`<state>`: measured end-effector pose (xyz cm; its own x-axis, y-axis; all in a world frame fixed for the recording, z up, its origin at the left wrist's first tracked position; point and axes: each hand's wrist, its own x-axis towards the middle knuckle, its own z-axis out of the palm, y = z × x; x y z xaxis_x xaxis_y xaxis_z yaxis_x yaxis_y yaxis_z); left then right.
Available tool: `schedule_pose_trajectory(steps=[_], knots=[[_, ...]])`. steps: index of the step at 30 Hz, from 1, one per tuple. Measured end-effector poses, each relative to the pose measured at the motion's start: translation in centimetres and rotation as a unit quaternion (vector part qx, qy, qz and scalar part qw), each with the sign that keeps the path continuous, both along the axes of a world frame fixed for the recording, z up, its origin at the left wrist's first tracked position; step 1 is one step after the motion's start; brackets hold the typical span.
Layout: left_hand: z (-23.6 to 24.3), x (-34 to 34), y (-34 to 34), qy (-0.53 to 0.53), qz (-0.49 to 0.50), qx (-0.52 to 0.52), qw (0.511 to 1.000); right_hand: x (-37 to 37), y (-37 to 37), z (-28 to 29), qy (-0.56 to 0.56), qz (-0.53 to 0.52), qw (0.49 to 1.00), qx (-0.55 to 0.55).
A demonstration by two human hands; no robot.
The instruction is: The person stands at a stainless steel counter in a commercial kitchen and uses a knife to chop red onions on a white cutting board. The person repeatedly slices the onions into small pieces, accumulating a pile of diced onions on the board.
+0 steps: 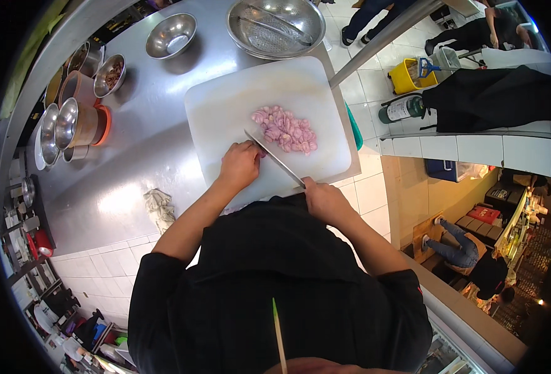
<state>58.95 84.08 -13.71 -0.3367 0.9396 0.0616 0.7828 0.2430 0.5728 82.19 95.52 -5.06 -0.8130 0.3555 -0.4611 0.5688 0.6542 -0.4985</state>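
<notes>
My right hand (pixel 326 201) is wrapped round the handle of a knife (pixel 278 161), whose long blade points up and to the left. My left hand (pixel 241 165) has its fingers curled together on the white cutting board (pixel 219 109), close to the blade. A small purple bit of shallot (pixel 262 153) shows at its fingertips; the rest of it is hidden. Beyond the blade lies a loose pile of cut pinkish shallots (pixel 288 129), apart from both hands.
On the steel table (pixel 126 156) stand a steel bowl (pixel 171 36), a perforated bowl with tongs (pixel 277 31), and a bowl of brownish food (pixel 110 75). A crumpled cloth (pixel 159 209) lies at the near edge. A metal post (pixel 384 40) rises beyond the board's right corner.
</notes>
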Motion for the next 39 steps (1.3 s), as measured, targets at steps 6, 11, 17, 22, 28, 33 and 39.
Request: schedule_pose_trajectory(steps=[6,11,17,22,28,33,39], knots=[[-0.1,0.1,-0.2,-0.006,0.013,0.036,0.999,-0.3,0.1,0.4,-0.003,0.004,1.000,0.009],[0.0,0.2,-0.4,-0.003,0.014,0.027,1.000,-0.4,0.6,-0.3,-0.022,0.026,0.999,0.017],[-0.1,0.7,-0.8,0.000,0.026,0.035,0.999,-0.1,0.5,-0.6,-0.020,0.018,1.000,0.011],[-0.8,0.6,-0.7,0.007,0.021,0.034,0.999,0.2,0.6,-0.6,-0.009,0.020,1.000,0.005],[1.8,0.7,0.4,0.000,0.009,-0.017,1.000,0.3,0.9,-0.8,-0.010,-0.041,0.999,0.018],[1.1,0.1,1.2,0.002,-0.053,0.064,0.997,0.2,0.3,-0.7,0.007,-0.042,0.999,0.017],[0.5,1.0,1.6,-0.131,0.063,-0.045,0.988,0.2,-0.1,0.1,-0.001,-0.051,0.999,0.002]])
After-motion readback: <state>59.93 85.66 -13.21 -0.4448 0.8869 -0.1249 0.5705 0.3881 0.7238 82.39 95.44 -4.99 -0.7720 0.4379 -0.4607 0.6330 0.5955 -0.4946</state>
